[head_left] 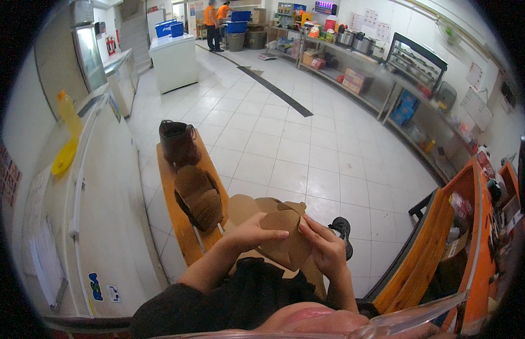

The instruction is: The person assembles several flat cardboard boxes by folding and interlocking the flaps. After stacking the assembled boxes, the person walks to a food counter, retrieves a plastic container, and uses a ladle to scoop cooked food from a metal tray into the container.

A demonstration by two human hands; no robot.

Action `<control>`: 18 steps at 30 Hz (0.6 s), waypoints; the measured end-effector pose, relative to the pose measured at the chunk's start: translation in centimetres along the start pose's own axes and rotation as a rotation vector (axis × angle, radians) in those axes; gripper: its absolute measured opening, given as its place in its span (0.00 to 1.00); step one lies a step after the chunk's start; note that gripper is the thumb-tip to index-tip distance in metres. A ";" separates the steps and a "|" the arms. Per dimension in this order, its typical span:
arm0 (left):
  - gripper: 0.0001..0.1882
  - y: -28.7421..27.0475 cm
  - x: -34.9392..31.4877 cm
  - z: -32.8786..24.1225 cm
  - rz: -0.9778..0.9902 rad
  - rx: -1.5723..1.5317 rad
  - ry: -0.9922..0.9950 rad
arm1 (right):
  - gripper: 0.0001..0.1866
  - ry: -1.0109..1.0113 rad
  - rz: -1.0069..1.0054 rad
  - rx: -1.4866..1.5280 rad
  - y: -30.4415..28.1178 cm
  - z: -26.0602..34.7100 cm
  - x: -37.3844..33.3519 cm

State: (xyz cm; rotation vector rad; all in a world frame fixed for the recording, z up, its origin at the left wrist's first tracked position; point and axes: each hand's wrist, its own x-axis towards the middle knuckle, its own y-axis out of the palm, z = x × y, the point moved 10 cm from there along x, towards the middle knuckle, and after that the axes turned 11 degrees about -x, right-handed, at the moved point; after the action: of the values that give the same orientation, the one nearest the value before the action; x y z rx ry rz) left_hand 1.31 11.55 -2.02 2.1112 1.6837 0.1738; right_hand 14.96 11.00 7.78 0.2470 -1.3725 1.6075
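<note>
A brown cardboard takeaway box (288,248), with its side panels partly raised, is held in front of my body. My left hand (250,231) grips its near-left side, the thumb lying across a panel. My right hand (326,243) pinches the right corner, where panels meet. Just beyond the box, more brown cardboard (240,209) shows, partly hidden behind it. To the left, a stack of brown cardboard pieces (199,198) rests on a wooden bench (186,243). Behind that stack, at the bench's far end, sits a dark brown bag-like thing (179,141).
A white chest freezer (110,214) stands close on my left, with a yellow bottle (69,113) on it. Another wooden bench (412,265) and an orange counter (471,254) are at right. Steel shelves (353,90) line the far right wall. Two people in orange shirts (210,16) stand far back.
</note>
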 end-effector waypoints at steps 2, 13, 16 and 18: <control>0.26 0.4 -0.3 -0.2 -0.004 -0.025 -0.071 | 0.15 0.026 0.022 0.023 0.8 -1.3 -0.3; 0.30 0.9 -0.1 -0.1 0.006 -0.053 0.014 | 0.06 -0.221 -0.172 -0.014 -0.5 -0.4 -0.4; 0.29 0.6 0.0 0.4 0.056 -0.115 0.093 | 0.06 -0.237 -0.097 -0.007 -0.1 0.2 -0.3; 0.28 0.4 -0.5 -0.1 0.042 0.003 0.093 | 0.08 -0.210 -0.018 0.024 0.5 0.2 -0.3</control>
State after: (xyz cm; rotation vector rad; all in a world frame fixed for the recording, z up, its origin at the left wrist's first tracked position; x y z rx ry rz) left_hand 1.51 11.00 -1.68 2.1725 1.6933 0.2870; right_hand 14.64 10.68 7.29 0.4519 -1.5050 1.6190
